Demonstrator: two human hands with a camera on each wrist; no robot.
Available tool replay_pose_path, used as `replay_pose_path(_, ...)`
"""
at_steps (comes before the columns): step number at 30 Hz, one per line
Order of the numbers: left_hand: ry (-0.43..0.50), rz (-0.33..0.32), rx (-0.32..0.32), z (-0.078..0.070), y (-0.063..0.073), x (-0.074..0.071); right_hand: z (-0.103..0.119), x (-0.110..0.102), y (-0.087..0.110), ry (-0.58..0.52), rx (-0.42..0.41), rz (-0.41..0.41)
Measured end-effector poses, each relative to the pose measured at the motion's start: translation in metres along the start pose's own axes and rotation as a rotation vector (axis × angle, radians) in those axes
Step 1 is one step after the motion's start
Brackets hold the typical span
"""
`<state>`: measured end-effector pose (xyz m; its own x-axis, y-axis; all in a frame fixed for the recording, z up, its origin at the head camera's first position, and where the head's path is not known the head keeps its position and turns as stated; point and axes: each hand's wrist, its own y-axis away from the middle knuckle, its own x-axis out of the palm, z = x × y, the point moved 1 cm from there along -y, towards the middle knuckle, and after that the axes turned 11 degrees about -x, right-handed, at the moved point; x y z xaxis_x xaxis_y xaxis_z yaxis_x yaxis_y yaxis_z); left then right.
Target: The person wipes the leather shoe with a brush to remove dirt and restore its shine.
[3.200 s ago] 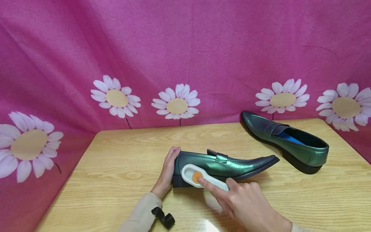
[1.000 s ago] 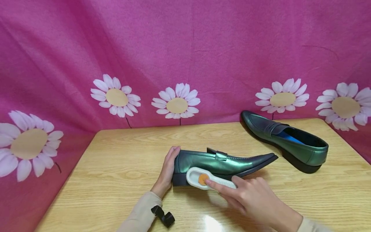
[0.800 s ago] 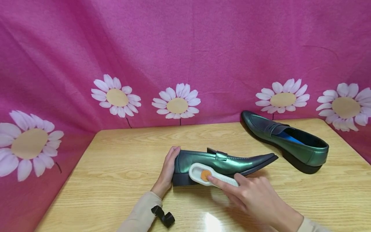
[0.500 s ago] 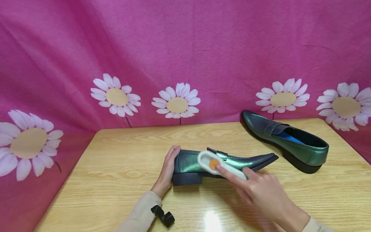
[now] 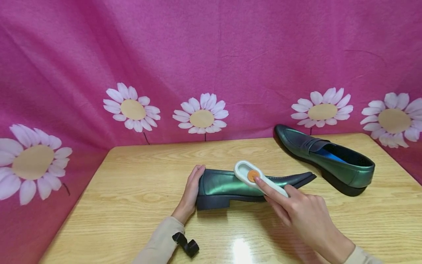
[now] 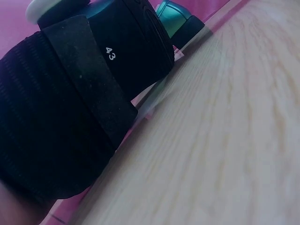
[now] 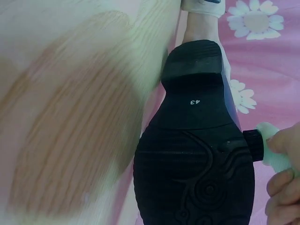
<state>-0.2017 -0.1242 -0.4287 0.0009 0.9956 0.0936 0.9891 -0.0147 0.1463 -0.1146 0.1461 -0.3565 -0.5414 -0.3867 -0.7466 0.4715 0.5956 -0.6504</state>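
Observation:
My left hand (image 5: 190, 192) grips a metallic green loafer (image 5: 219, 183) by the heel and holds it above the table, toe pointing right. Its black sole (image 7: 192, 159), marked 43, shows in the right wrist view. My right hand (image 5: 306, 214) holds a shoe brush (image 5: 241, 170) by its white handle, the index finger on the round orange button (image 5: 253, 176). Short black bristles (image 7: 253, 144) touch the loafer's side. The brush head hides the strap area. A second green loafer (image 5: 347, 170) with a blue insole lies at the back right.
A light wood-grain table (image 5: 132, 190) lies beneath, with a pink flower-printed cloth (image 5: 247, 66) behind and at both sides. A black strap (image 5: 186, 245) hangs by the left sleeve.
My right hand has moved the brush from the heel and sole edge up and rightward along the loafer's side to the strap area. The left hand and the other loafer have stayed put.

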Motion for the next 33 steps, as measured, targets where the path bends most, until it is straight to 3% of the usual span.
replay_pose_path(4, -0.004, -0.006, -0.001, 0.0, 0.0, 0.0, 0.001, -0.001, 0.001, -0.022, -0.03, 0.015)
replay_pose_path(9, -0.006, -0.006, -0.002, 0.001, 0.001, 0.0, 0.002, -0.004, 0.002, -0.09, -0.126, 0.11)
replay_pose_path(15, -0.001, 0.001, -0.003, 0.002, 0.0, -0.001, 0.0, -0.007, 0.004, -0.031, -0.062, 0.101)
replay_pose_path(19, -0.004, 0.004, 0.004, 0.001, 0.0, -0.001, 0.0, -0.01, 0.007, -0.1, -0.101, 0.186)
replay_pose_path(25, -0.002, 0.016, -0.002, 0.001, 0.0, 0.0, 0.0, -0.013, 0.011, -0.061, -0.031, 0.117)
replay_pose_path(29, -0.007, 0.008, 0.005, 0.0, 0.0, 0.0, 0.002, -0.015, 0.014, -0.144, -0.059, 0.199)
replay_pose_path(33, -0.002, 0.015, 0.012, 0.0, 0.0, 0.0, 0.0, -0.016, 0.014, -0.095, -0.005, 0.14)
